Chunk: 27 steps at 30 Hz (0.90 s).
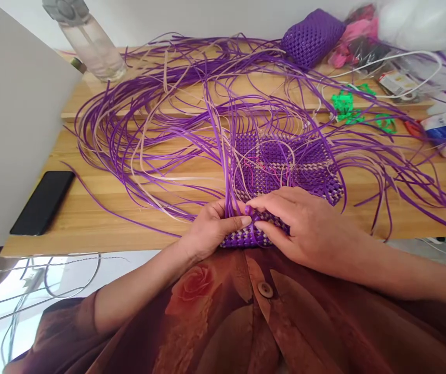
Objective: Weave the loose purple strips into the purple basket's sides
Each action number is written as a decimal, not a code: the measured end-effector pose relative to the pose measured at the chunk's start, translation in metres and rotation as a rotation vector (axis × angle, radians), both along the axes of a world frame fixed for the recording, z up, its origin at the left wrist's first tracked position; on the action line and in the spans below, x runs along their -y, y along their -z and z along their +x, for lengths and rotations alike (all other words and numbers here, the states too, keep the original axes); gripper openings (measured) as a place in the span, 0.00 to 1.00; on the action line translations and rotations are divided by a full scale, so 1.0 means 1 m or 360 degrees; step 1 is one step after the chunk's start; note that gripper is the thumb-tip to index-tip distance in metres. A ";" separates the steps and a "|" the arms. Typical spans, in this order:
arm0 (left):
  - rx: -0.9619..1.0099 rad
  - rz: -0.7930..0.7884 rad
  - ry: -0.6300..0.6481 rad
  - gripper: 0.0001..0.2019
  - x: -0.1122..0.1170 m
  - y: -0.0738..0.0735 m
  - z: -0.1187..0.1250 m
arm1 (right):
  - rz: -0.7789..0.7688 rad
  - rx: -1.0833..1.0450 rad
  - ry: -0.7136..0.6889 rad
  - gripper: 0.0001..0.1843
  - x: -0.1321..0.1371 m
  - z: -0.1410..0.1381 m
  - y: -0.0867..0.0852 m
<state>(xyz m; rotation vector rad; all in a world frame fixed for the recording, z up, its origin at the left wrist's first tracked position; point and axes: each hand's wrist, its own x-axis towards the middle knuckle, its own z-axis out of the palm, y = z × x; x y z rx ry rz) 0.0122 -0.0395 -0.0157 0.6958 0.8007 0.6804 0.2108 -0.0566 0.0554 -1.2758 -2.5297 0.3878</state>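
A woven panel of purple and beige plastic strips lies at the table's front edge, with long loose strips fanning out to the left, back and right. My left hand is closed at the panel's near edge, thumb pressed down, with several upright purple strips running between its fingers. Close beside it, my right hand pinches a small purple strip loop between thumb and forefinger. The fingertips of both hands almost meet. Part of the near weave is hidden under my right hand.
A black phone lies at the left, below a clear water bottle. At the back right are a purple woven piece, green clips or scraps, a white cable and plastic bags. The table's front edge touches my shirt.
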 end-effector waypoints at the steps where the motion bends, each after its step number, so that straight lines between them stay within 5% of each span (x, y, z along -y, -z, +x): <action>1: 0.0002 -0.0016 -0.0019 0.12 0.000 0.000 0.000 | -0.0022 0.0015 0.0041 0.10 0.001 -0.001 0.002; 12: -0.0105 -0.0031 -0.0025 0.14 0.000 -0.007 0.008 | 0.0130 0.0075 0.0101 0.10 -0.001 0.000 0.011; 18: -0.0198 -0.0197 -0.0045 0.17 -0.002 -0.009 0.011 | -0.0212 -0.0147 0.0176 0.15 0.001 0.004 0.019; 24: -0.0277 -0.0008 0.0025 0.14 0.000 -0.014 0.009 | -0.0436 -0.0440 0.0308 0.08 -0.001 0.005 0.028; 27: -0.0275 -0.0111 -0.0044 0.14 0.000 -0.015 0.014 | -0.0544 -0.0625 0.0361 0.10 -0.001 0.006 0.032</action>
